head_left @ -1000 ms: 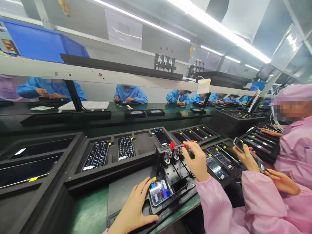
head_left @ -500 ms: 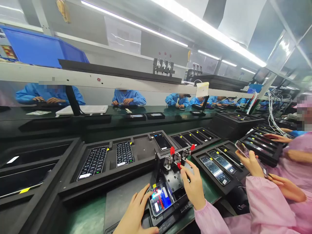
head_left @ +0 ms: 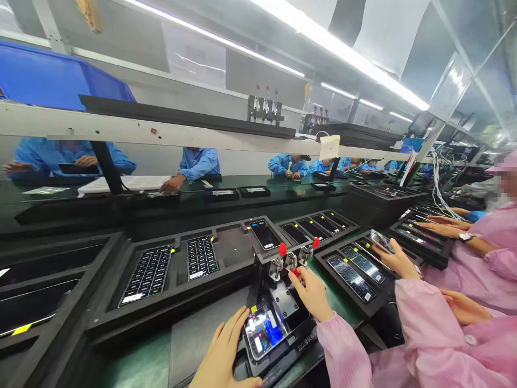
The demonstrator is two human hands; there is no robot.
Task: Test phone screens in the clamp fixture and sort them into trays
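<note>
A phone (head_left: 264, 330) with a lit screen lies in a black clamping fixture (head_left: 301, 345) in front of me. My left hand (head_left: 224, 350) rests along the fixture's left side. Its fingers are stretched out, with their tips at the phone's left edge and the thumb low at the front. My right hand (head_left: 311, 291) is closed at the fixture's back, thumb and fingers around the red tip of a toggle clamp lever (head_left: 294, 272). Two more red-tipped toggle clamps (head_left: 283, 249) stand upright beside it. A yellow tab (head_left: 253, 309) sticks out at the phone's top.
A black foam tray (head_left: 109, 318) with several phones stands behind the fixture, another tray (head_left: 319, 258) to the right. A co-worker's hand (head_left: 398, 258) holds a phone at right. Workers in blue sit across the bench. A shelf (head_left: 202, 137) spans above.
The view has shifted slightly. My hands keep their places at the phone and lever. The co-worker's phone at right has moved left over the tray. Across the bench, a worker's arm now reaches out sideways.
</note>
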